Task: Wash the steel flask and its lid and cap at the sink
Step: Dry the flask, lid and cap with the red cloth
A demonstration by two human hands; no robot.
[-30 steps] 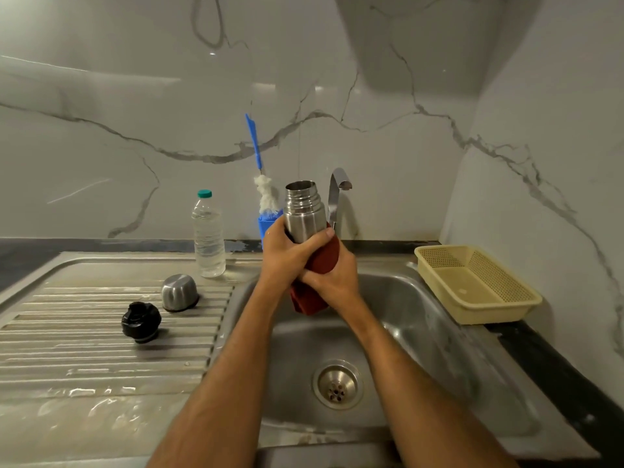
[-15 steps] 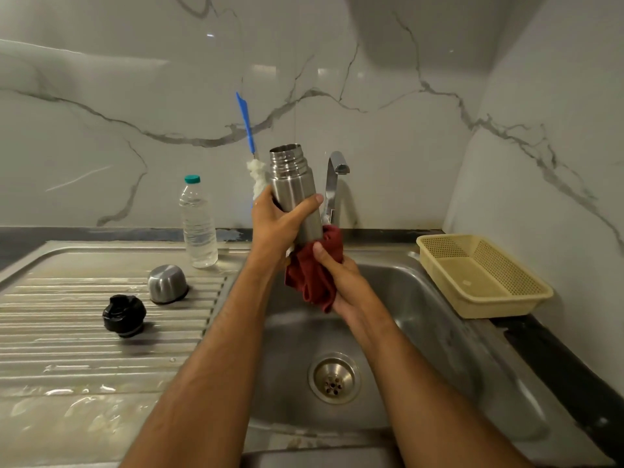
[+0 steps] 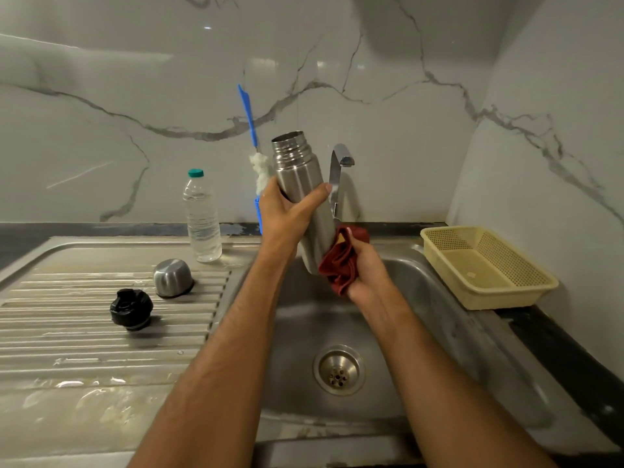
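Where the white marble-look wall w/ grey veins meets the counter, a steel sink (image 3: 439, 298) sits w/ its ribbed drainboard (image 3: 84, 332) to the left; the board is wet, w/ puddles toward the near edge. Drain strainer (image 3: 338, 369) lies in the basin bottom, below both hands. Tap (image 3: 339, 170) stands at the back rim, just behind and right of the flask.

Left hand (image 3: 287, 214) grips the steel flask (image 3: 300, 184) around mid-body, thumb across the front and fingers wrapped behind; flask is tilted, open mouth up and leaning left, base down over the basin. Right hand (image 3: 364, 268) holds a bunched red cloth (image 3: 341, 265), fingers curled round it, pressing it against the flask's lower end, just below the left-hand grip.

Steel cap (image 3: 173, 278) rests dome-up on the drainboard, well left of the left hand; black lid (image 3: 131, 309) sits near it, further left and nearer the camera, the 2 apart. Clear plastic water bottle (image 3: 201, 217) w/ green top stands upright at the back of the board, left of the grip. Blue-handled bottle brush (image 3: 251, 130) w/ white head stands just behind the left hand, partly hidden. Yellow perforated basket (image 3: 489, 265) sits on the counter right of the right hand, apart from it.
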